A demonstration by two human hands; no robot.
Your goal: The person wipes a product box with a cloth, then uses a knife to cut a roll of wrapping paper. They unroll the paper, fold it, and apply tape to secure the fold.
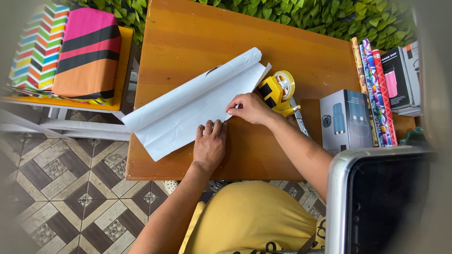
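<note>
Seen from above through the head camera, an orange-brown wooden worktop (188,33) is standing on a floor of brown and cream patterned tiles (61,188), with a wall of green leaves (301,11) running along its far edge.

A sheet of white wrapping paper (188,106), partly rolled along its far side, is lying diagonally across the middle of the worktop, its lower left end hanging over the edge. The left hand (209,143) is lying flat and open, palm down, fingers pressing on the near edge of the paper and holding nothing. The right hand (249,108) is resting just beside it to the right, fingers curled and pinching the paper's edge between thumb and fingertips.

A yellow and black tape dispenser (278,91) is sitting just behind the right hand, touching the paper's right end. A grey box picturing a bottle (346,120) is standing further right, and beside it several rolls of colourful gift wrap (376,89) are lying side by side. Dark boxes picturing a pink cup (400,80) are stacked at the far right.

On a yellow side table (123,61) to the left, two parcels are sitting: one wrapped in pink, orange and black stripes (87,51), one in multicoloured zigzags (40,44).

The person is wearing a yellow top (254,218). A phone with a dark screen (381,202) is filling the lower right corner.
</note>
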